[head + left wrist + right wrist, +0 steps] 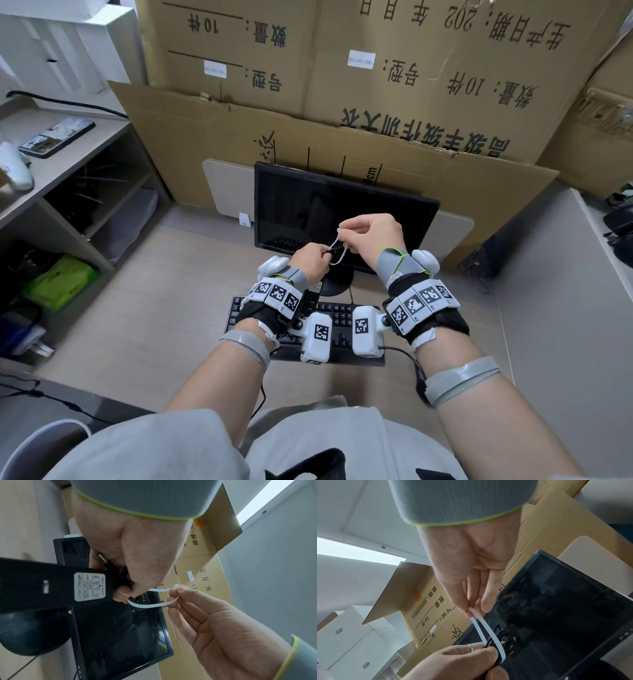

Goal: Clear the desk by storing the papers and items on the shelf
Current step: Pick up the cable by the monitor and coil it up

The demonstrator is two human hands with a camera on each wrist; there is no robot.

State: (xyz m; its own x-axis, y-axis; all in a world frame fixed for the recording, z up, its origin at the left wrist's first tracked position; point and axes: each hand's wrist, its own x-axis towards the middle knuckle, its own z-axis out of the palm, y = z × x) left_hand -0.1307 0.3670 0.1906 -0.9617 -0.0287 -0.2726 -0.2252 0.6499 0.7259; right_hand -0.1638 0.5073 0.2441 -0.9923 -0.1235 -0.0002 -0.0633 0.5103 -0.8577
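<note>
My left hand [317, 255] grips a coil of thin black cable [503, 639] in front of the monitor. The cable's black power adapter [51, 582], with a white label, hangs below that hand. A white zip tie [149, 605] loops around the coiled cable. My right hand [346, 231] pinches the tie's two ends between thumb and forefinger, just right of and above the left hand. In the right wrist view the tie [485, 628] runs from my right hand's fingertips [467, 610] down to the left hand [488, 654]. The shelf [68, 178] stands at the left.
A dark monitor [342, 219] and a black keyboard [342, 318] sit on the desk under my hands. Large cardboard boxes [342, 85] rise behind. On the shelf top lies a phone [56, 137]; a green packet [58, 284] is in a lower compartment.
</note>
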